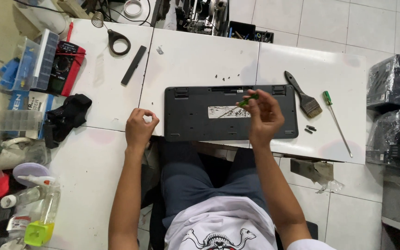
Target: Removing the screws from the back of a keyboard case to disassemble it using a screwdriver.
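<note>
White label on keyboard underside (rectangular, scuffed); blue-white box far left.

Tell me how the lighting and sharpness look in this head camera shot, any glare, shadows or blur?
Head view: even, soft light; the white table is bright without harsh glare; faint shadows beside the paintbrush and black keyboard. The right hand and its green-handled screwdriver look slightly motion-blurred; the left hand is sharper. Edges bend a little, wide-lens style.

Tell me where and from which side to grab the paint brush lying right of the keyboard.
Grip the brush by its black handle, coming from the far end of the table. The handle points up and left toward the keyboard's top corner, and is slim and bare, while the bristles flare wide at the near end beside the long screwdriver.
</note>
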